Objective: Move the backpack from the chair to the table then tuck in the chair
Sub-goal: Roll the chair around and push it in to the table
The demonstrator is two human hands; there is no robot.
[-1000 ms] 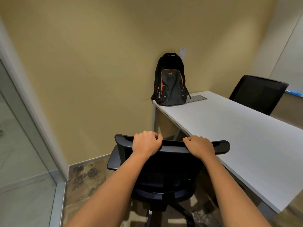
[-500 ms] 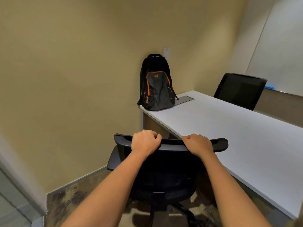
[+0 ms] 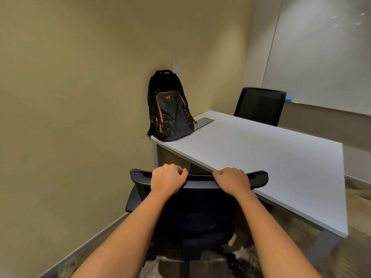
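A black backpack (image 3: 170, 111) with orange trim stands upright on the far left corner of the white table (image 3: 261, 157), against the tan wall. Directly in front of me is a black office chair (image 3: 192, 213), seen from behind, its back facing the table's near long edge. My left hand (image 3: 167, 180) grips the top rail of the chair back left of its middle. My right hand (image 3: 232, 180) grips the same rail to the right. The chair's seat is mostly hidden behind its backrest and my forearms.
A second black chair (image 3: 260, 105) stands at the table's far side. A grey cable hatch (image 3: 203, 123) lies in the tabletop beside the backpack. A whiteboard (image 3: 321, 53) covers the right wall. The tan wall runs close on the left, patterned carpet (image 3: 357, 207) below.
The view has swung right: the glass partition at left has left the frame and the table's right end shows. Both hands keep the same hold on the chair back.
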